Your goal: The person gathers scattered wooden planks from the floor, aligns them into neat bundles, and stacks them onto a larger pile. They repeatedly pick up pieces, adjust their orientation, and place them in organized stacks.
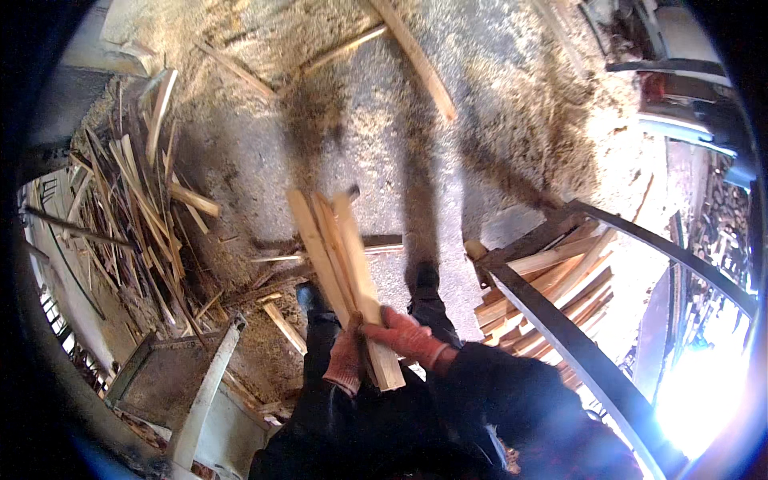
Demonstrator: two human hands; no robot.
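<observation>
Head view looked straight down at a sawdust-strewn floor [496,104], with no package, label or sign to be made out anywhere in the frame. At the centre, a bundle of pale wooden slats [340,256] ran from the middle of the picture down toward the lower centre, slanting a little to the left at its far end. Both hands wore reddish knit gloves. The left hand [346,360] was closed around the near end of the bundle from the left side, fingers wrapped under it. The right hand [404,336] lay across the same end from the right, clamped over the slats, its dark sleeve [504,392] running off to the lower right. Dark boots [424,280] showed just beyond the hands.

At the right of the frame, a stack of similar slats [552,280] rested inside a dark metal frame [576,352]. On the left, a loose heap of thin wood offcuts [136,216] spread over the floor, and a grey metal machine part [184,376] sat at the lower left. A single long slat [416,56] lay at the upper centre.
</observation>
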